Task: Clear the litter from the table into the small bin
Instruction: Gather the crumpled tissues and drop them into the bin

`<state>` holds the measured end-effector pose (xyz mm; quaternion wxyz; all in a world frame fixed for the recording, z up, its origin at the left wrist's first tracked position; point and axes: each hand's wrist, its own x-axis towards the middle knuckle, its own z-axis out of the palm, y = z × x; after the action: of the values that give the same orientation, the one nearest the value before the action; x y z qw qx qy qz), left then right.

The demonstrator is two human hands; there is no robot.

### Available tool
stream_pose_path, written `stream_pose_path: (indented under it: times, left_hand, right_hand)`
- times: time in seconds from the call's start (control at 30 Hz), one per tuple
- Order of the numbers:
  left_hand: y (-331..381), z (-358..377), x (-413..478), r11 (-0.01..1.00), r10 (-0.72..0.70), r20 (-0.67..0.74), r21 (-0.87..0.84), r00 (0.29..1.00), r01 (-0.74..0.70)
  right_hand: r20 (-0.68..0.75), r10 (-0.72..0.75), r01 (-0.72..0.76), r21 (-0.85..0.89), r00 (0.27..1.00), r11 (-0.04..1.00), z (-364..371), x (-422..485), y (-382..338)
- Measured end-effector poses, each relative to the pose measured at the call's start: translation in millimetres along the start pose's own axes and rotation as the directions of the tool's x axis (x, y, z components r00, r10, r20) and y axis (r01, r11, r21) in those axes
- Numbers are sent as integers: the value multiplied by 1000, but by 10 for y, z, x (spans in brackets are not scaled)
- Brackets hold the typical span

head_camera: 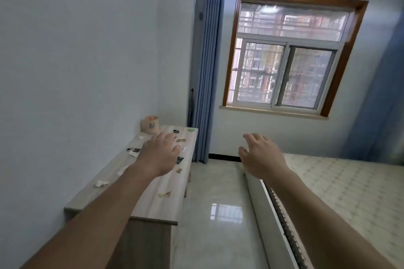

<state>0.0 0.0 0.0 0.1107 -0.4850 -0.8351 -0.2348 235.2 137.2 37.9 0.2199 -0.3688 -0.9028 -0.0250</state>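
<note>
A long pale wooden table [157, 203] runs along the left wall. At its far end stands a small peach-coloured bin [150, 124]. Several bits of litter lie scattered on the tabletop: a white crumpled scrap [101, 183], a yellow wrapper [164, 194], a dark green packet [180, 160], a black-and-white piece [133, 150], a gold wrapper [181, 140] and a green scrap [191, 129]. My left hand [160, 153] hovers over the middle of the table, fingers apart and holding nothing. My right hand [261, 155] hangs over the floor to the right of the table, fingers apart and holding nothing.
A glossy tiled floor [214, 214] lies between the table and a bed with a patterned mattress [341, 185] on the right. A blue curtain [206, 67] hangs past the table's far end, beside a wood-framed window [290, 54].
</note>
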Motion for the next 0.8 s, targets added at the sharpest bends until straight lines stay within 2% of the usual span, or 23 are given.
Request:
stream_pose_path:
  times: [0.2, 0.4, 0.57, 0.8]
  left_hand:
    - [-390, 286, 621, 1000, -4, 72, 7, 997, 3]
    - [-575, 534, 1123, 999, -1, 77, 32, 997, -1]
    - [-520, 827, 1499, 998, -18, 70, 60, 997, 14]
    - [-151, 1397, 2126, 987, -96, 96, 140, 991, 82]
  right_hand:
    - [44, 38, -37, -19, 998, 999, 421, 634, -116]
    - [48, 56, -53, -64, 997, 997, 800, 1137, -16]
    - [64, 21, -19, -32, 998, 999, 1149, 1555, 229]
    - [98, -64, 60, 39, 993, 997, 1601, 2239, 952]
